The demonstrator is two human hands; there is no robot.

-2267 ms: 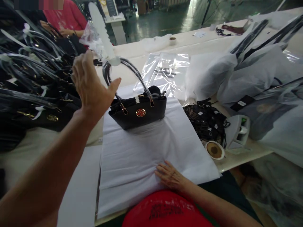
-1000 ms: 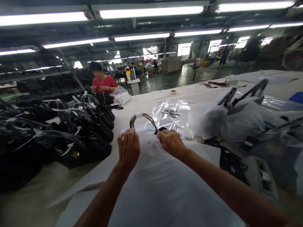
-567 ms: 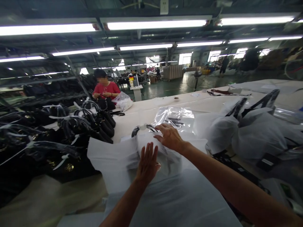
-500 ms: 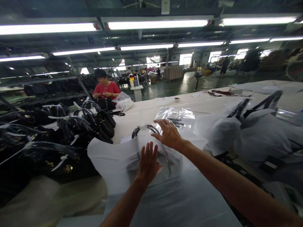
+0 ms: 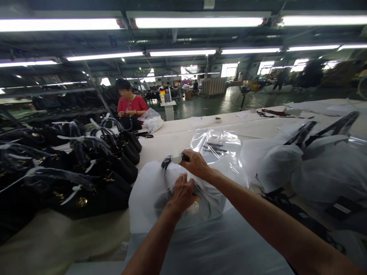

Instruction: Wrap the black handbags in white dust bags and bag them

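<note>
A dark handbag (image 5: 163, 202) lies under thin white wrapping (image 5: 140, 198) in front of me, its black handles (image 5: 166, 162) sticking out at the far end with a white band round them. My right hand (image 5: 195, 162) is closed round the right part of the handles. Just below it, my left hand (image 5: 183, 191) rests on the wrapping over the bag, its fingers bent and a little apart. Beyond my right hand lies a clear plastic bag (image 5: 233, 143) with dark strips showing in it.
Black handbags (image 5: 114, 187) with wrapped handles crowd the left. White-wrapped bags (image 5: 278, 164) stand at the right. Across the table (image 5: 177, 131), a person in red (image 5: 136, 103) sits by a crumpled plastic bag (image 5: 153, 120). Brown straps (image 5: 275, 112) lie farther back.
My right hand has closed on the handles, which now lean together. My left hand's fingers have bent on the wrapping. The wrapping's left edge has moved inward, and the view has shifted slightly.
</note>
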